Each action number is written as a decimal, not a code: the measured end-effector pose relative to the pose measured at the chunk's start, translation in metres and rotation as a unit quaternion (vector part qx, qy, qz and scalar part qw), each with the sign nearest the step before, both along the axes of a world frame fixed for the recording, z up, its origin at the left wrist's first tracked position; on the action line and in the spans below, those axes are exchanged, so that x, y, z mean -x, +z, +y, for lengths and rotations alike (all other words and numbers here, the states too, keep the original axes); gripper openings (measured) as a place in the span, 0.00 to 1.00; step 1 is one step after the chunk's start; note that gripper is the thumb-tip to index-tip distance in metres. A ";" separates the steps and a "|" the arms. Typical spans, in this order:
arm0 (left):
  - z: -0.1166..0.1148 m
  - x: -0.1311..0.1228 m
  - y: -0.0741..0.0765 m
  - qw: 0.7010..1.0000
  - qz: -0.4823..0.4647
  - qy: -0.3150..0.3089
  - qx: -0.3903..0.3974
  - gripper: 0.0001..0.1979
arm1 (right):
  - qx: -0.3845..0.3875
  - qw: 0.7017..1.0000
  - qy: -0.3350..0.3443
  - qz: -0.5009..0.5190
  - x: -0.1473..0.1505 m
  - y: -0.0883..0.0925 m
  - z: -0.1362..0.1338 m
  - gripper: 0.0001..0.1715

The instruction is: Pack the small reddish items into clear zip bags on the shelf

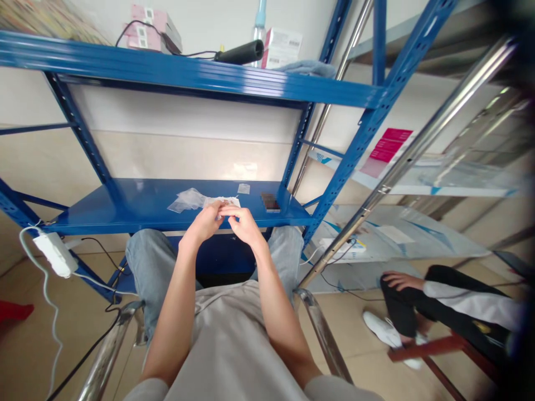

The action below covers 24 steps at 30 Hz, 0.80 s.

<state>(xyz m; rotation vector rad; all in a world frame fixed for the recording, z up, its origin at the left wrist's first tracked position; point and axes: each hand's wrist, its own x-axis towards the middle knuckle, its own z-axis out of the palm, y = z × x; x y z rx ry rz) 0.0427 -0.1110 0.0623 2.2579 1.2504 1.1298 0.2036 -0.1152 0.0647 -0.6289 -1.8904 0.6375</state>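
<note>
My left hand (206, 221) and my right hand (246, 224) meet over the front edge of the blue shelf (137, 209). The left fingers are curled inward. My right fingers reach across and touch the left hand, with the right thumb bent below them. Whatever lies between the fingertips is too small or hidden to name. Just behind the fingers is a white sheet or packet (234, 201) with small brownish marks or pieces, partly covered by my hands. Left of it lie crumpled clear plastic bags (186, 199).
A small clear bag (243, 189) and a dark brown stack of small pieces (270, 203) lie further right. Pink-and-white boxes (152, 28) and a black cylinder (240, 53) sit on the upper shelf. A white power strip (56, 254) hangs at left. Another person's hand (403, 280) rests at right.
</note>
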 end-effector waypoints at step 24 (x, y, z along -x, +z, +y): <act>0.045 0.032 -0.027 0.953 0.129 -0.031 0.271 0.05 | 0.138 0.987 0.073 -0.037 0.008 -0.045 0.026 0.17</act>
